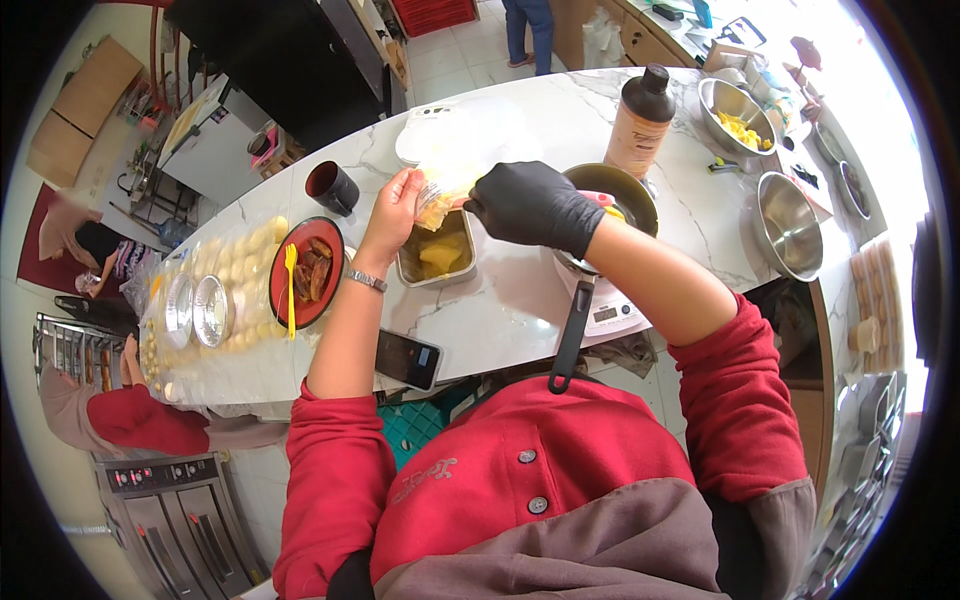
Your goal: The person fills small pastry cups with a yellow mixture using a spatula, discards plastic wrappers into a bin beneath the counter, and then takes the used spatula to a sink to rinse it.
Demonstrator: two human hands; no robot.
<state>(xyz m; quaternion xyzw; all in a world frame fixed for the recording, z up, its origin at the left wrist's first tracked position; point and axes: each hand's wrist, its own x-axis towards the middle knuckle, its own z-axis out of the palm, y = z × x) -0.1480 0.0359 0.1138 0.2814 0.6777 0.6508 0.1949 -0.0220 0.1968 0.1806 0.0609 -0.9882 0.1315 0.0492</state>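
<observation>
My left hand (398, 205), bare with a metal watch at the wrist, pinches a crumpled clear plastic wrapper (432, 208) smeared with something yellow. Beside it my right hand (535, 208), in a black glove, closes around a pink-handled utensil (598, 198); its working end is near the wrapper and hard to make out. Both hands are above a square metal tin (440, 277) with a soft yellow mass (440, 254) inside. To the right, partly behind my right hand, a long-handled pan (640, 212) rests on a white digital kitchen scale (612, 316).
Left of the tin are a red plate (278, 285) with brown pieces and a yellow fork, a dark mug (332, 188), and dough balls under plastic. A phone (408, 360) lies at the near edge. A bottle (642, 122) and metal bowls (790, 228) stand right. Other people are nearby.
</observation>
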